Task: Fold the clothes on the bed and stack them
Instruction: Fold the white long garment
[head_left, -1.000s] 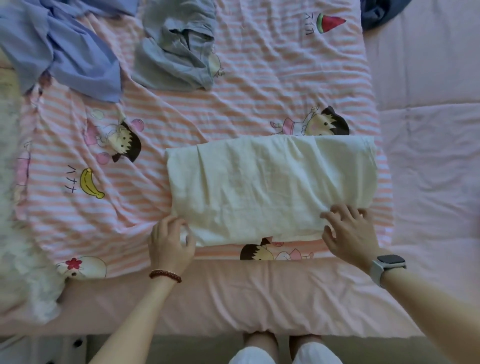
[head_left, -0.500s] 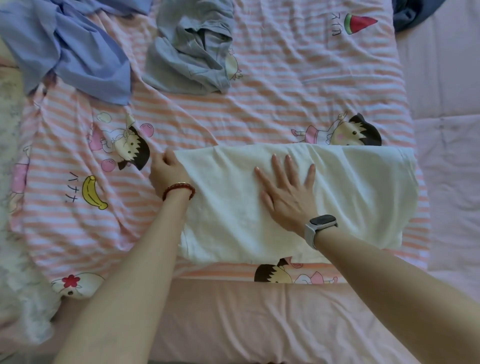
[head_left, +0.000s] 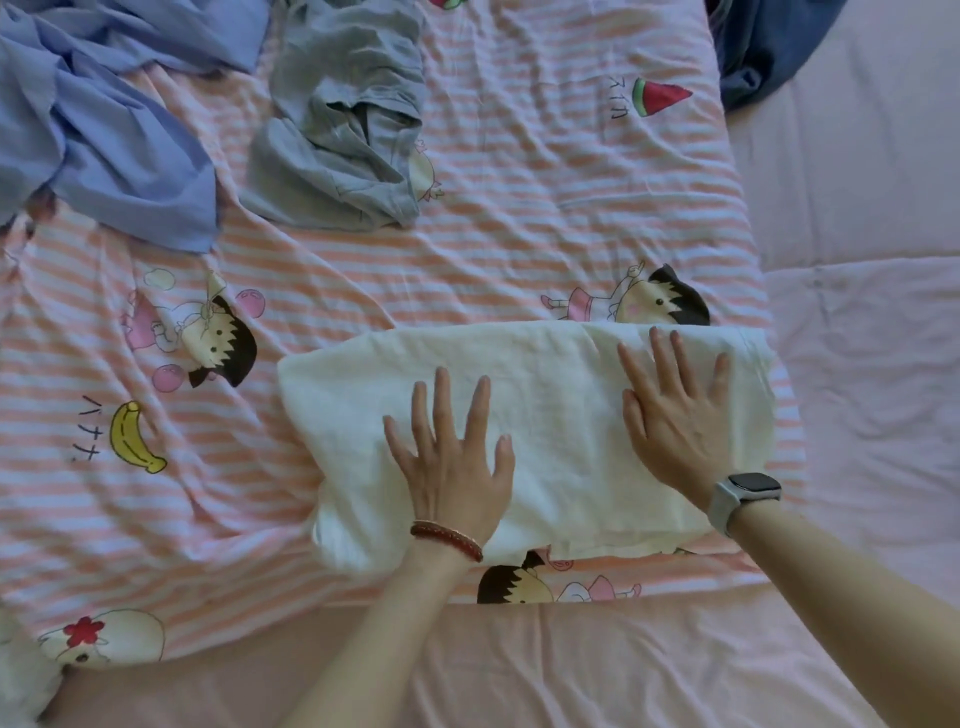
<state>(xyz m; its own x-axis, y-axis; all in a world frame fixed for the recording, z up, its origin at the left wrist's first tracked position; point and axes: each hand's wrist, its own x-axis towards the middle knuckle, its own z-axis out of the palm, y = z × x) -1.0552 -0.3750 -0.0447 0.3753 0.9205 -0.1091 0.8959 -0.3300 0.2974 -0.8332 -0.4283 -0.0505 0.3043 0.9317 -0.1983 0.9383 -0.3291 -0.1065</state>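
A white garment (head_left: 550, 384), folded into a long rectangle, lies on the striped pink cartoon sheet (head_left: 519, 234) near the bed's front edge. My left hand (head_left: 452, 457) presses flat on its middle-left part, fingers spread and straight. My right hand (head_left: 675, 415), with a smartwatch on the wrist, lies flat on its right part, fingers straight. A crumpled grey garment (head_left: 343, 130) sits at the back centre. A loose blue garment (head_left: 114, 119) is heaped at the back left.
A dark blue cloth (head_left: 758, 47) pokes in at the back right corner. A plain pink quilt (head_left: 872, 312) covers the right side and the bed's front edge. Something white and fluffy (head_left: 21, 675) sits at the lower left.
My left hand moved from the white garment's left edge onto its middle. My right hand slid from the middle toward the right end. Both now lie flat on it.
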